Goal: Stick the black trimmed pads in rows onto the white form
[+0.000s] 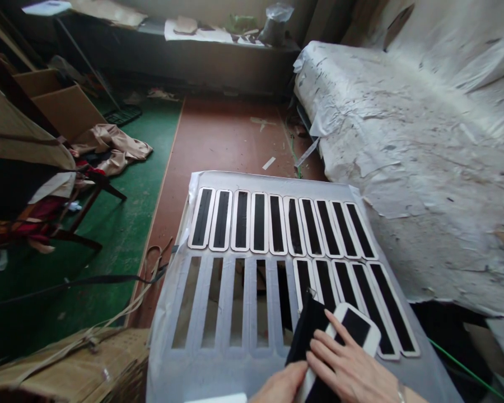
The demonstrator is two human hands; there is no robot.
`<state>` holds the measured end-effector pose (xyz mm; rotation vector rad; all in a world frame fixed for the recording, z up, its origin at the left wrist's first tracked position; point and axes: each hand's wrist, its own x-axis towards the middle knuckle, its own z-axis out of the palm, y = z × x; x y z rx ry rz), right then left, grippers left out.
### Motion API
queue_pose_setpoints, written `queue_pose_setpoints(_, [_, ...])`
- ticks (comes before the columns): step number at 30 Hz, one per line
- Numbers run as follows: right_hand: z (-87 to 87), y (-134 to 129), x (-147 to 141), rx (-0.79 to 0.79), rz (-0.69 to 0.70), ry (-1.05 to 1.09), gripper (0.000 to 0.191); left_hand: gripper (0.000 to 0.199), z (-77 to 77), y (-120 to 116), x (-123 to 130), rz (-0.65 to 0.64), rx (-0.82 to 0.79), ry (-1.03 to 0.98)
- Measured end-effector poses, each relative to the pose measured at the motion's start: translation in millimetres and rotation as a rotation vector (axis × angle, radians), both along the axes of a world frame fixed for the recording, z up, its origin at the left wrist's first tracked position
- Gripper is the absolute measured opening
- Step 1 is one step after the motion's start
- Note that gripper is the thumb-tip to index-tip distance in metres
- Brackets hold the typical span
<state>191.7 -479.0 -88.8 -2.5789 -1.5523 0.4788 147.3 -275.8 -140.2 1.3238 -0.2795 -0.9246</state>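
Viewing from the head camera, a white-bordered frame (373,338) with a black centre is found tilted at the near right part of a sheet-covered slotted board (201,380), partly over the lower row of bordered black strips (384,282). It is overlaid by the right hand (350,366), whose fingers are outstretched and slightly parted, with their tips reaching the border and the dark strip beside it. The left hand (281,383) is placed at the near left edge, its visible fingers drawn close together; whether they are pinched shut cannot be told. Just beside the frame, a black fabric strip (304,333) is noted, with a small metallic piece (312,292) at its far end. Further strips are laid side by side in an upper row (258,222); long cut-outs are seen to the left of the lower row. The frame is judged light, with a fairly stiff border and a softer, pliable centre that could be creased or pulled askew. It is best gripped by opposite long edges of the border, with little pressure put on the centre.
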Motion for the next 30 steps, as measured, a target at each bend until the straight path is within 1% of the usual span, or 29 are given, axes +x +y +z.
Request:
queue_pose_setpoints(1, [-2.5, -2.3, 4.8, -0.039, -0.016, 0.092, 0.034, 0.075, -8.1, -10.9, -7.8, 0.043, -0.028, 0.078])
queue_pose_setpoints(2, [-5.6, -3.3, 9.3, -0.08, -0.04, 0.18, 0.034, 0.074, -14.1, -18.7, -14.2, 0.088, -0.054, 0.151])
queue_pose_setpoints(4, [-11.5, -1.7, 18.3, -0.143, -0.079, 0.293, 0.036, 0.07, -19.7, -27.0, -22.1, 0.171, -0.101, 0.24])
queue_pose_setpoints(7, [-15.8, 6.2, 33.9, -0.143, -0.019, 0.281, 0.03, 0.062, -19.9, -30.8, -24.6, 0.289, -0.09, 0.254])
queue_pose_setpoints(10, [-15.4, 15.9, 54.4, -0.178, 0.091, 0.246, 0.027, 0.051, -22.0, -36.2, -21.0, 0.374, -0.015, 0.313])
queue_pose_setpoints(13, [-16.0, 24.0, 77.9, -0.239, 0.139, 0.276, 0.029, 0.036, -26.8, -43.4, -11.6, 0.465, 0.065, 0.363])
queue_pose_setpoints(15, [-18.3, 27.7, 92.7, -0.25, 0.137, 0.301, 0.036, 0.029, -28.6, -46.0, -1.5, 0.519, 0.112, 0.361])
queue_pose_setpoints(19, [-25.7, 31.8, 115.0, -0.277, 0.148, 0.328, 0.072, 0.023, -27.9, -44.1, 21.6, 0.576, 0.179, 0.351])
queue_pose_setpoints(21, [-30.1, 31.9, 121.2, -0.284, 0.146, 0.314, 0.08, 0.02, -28.1, -42.0, 29.8, 0.598, 0.181, 0.36])
queue_pose_setpoints(23, [-34.5, 30.4, 122.8, -0.277, 0.141, 0.293, 0.08, 0.017, -30.1, -40.9, 33.3, 0.607, 0.185, 0.361])
queue_pose_setpoints(26, [-42.2, 25.2, 115.9, -0.257, 0.132, 0.261, 0.073, 0.015, -36.9, -42.0, 30.4, 0.579, 0.219, 0.333])
queue_pose_setpoints(28, [-50.1, 20.8, 107.1, -0.236, 0.115, 0.221, 0.061, 0.012, -44.8, -44.6, 25.6, 0.558, 0.246, 0.327])
queue_pose_setpoints(30, [-61.4, 16.9, 98.3, -0.212, 0.103, 0.171, 0.048, 0.009, -56.2, -48.3, 20.5, 0.558, 0.288, 0.338])
